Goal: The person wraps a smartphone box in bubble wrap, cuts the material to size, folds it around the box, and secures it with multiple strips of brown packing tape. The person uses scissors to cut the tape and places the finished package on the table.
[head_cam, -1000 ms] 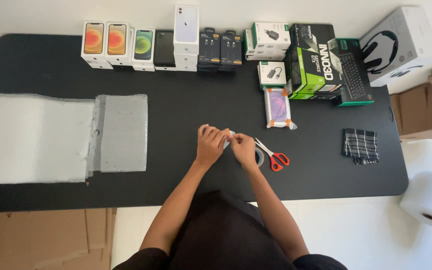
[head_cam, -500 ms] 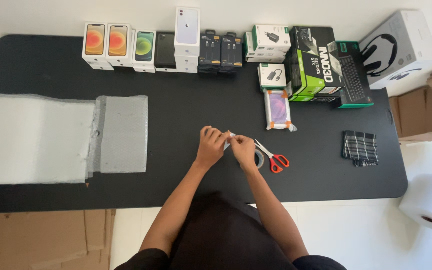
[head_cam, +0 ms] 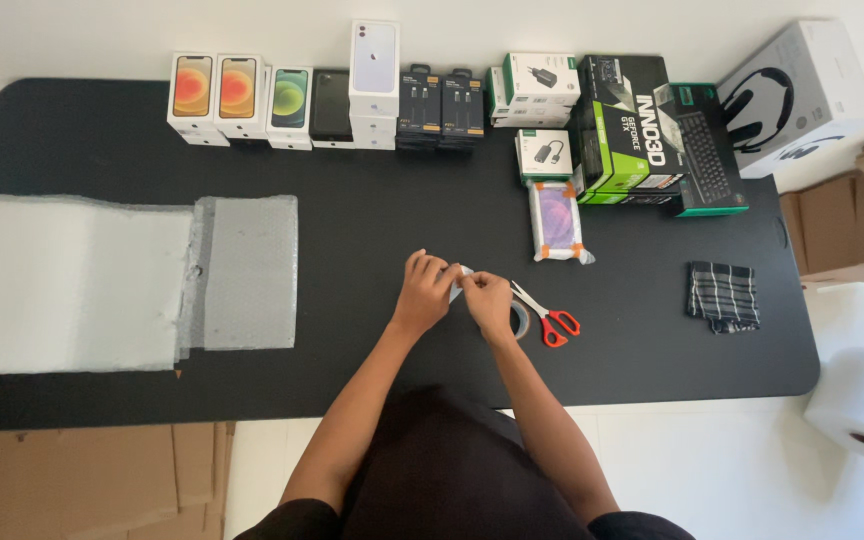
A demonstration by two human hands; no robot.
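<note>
My left hand (head_cam: 426,290) and my right hand (head_cam: 487,297) meet at the middle of the black table (head_cam: 372,210). Their fingertips pinch a small pale strip (head_cam: 463,273) between them, probably tape. Partly hidden under my right hand lies a roll of clear tape (head_cam: 521,321). Red-handled scissors (head_cam: 550,318) rest just right of the roll, blades pointing toward my hands.
A flat bubble-wrap sheet (head_cam: 72,285) covers the table's left end. Several product boxes (head_cam: 372,70) line the far edge, with a wrapped purple item (head_cam: 557,220) in front and a striped cloth (head_cam: 722,296) at right. A bubble-wrap roll (head_cam: 862,405) and cardboard (head_cam: 82,480) lie on the floor.
</note>
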